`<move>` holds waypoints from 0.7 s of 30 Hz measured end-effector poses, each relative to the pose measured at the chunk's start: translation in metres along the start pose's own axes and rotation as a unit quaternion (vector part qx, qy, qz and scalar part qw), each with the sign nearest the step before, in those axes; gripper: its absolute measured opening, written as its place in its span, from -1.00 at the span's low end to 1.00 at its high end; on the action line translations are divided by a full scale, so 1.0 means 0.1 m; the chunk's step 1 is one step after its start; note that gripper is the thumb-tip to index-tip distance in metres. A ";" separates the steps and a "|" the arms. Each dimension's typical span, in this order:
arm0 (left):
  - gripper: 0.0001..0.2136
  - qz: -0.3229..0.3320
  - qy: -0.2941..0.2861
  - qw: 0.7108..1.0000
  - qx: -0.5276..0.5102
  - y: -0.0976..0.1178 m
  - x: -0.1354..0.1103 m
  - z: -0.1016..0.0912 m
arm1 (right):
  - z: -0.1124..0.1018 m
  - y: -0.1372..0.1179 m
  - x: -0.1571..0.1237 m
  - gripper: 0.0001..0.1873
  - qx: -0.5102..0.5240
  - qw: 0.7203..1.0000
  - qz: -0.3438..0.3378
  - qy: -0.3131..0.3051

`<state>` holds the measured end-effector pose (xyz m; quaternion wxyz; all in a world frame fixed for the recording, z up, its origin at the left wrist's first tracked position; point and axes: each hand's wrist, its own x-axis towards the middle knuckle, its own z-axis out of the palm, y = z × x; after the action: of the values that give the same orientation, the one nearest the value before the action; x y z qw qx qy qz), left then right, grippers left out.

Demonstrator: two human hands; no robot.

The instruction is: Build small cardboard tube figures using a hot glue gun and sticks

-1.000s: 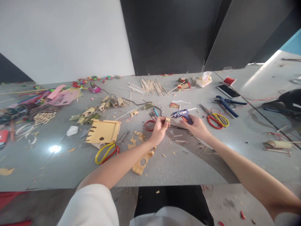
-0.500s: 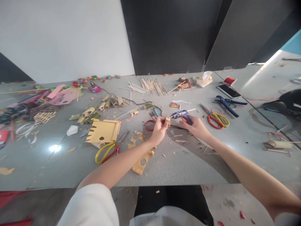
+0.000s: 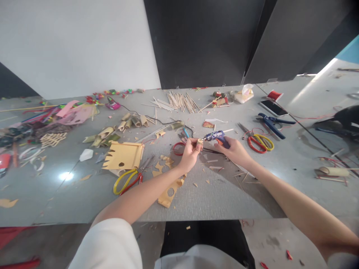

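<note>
My left hand (image 3: 190, 154) pinches a small tan bamboo ring (image 3: 199, 141) above the grey table (image 3: 213, 194). My right hand (image 3: 235, 151) grips a blue hot glue gun (image 3: 216, 136) whose nozzle points left and touches the ring. A thin white glue stick sticks out of the gun's back. Both hands hover over the middle of the table, close together.
Yellow-handled scissors (image 3: 126, 180) lie left of my arm, beside tan cut card pieces (image 3: 123, 155). Red-and-yellow scissors (image 3: 259, 142), blue pliers (image 3: 270, 123) and a phone (image 3: 273, 108) lie to the right. Wooden sticks (image 3: 181, 101), bamboo sections (image 3: 123, 125) and a red ring (image 3: 177, 148) lie farther back.
</note>
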<state>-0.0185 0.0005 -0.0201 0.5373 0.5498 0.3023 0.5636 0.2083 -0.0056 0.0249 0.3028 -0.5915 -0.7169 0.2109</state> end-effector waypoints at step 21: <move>-0.50 -0.001 0.026 1.000 0.008 -0.05 0.01 -0.02 | 0.02 0.01 0.00 -0.50 0.006 1.000 0.002 -0.003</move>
<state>-0.0190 0.0029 -0.0252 0.5251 0.5393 0.3211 0.5748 0.2077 -0.0052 0.0232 0.3038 -0.5907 -0.7152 0.2174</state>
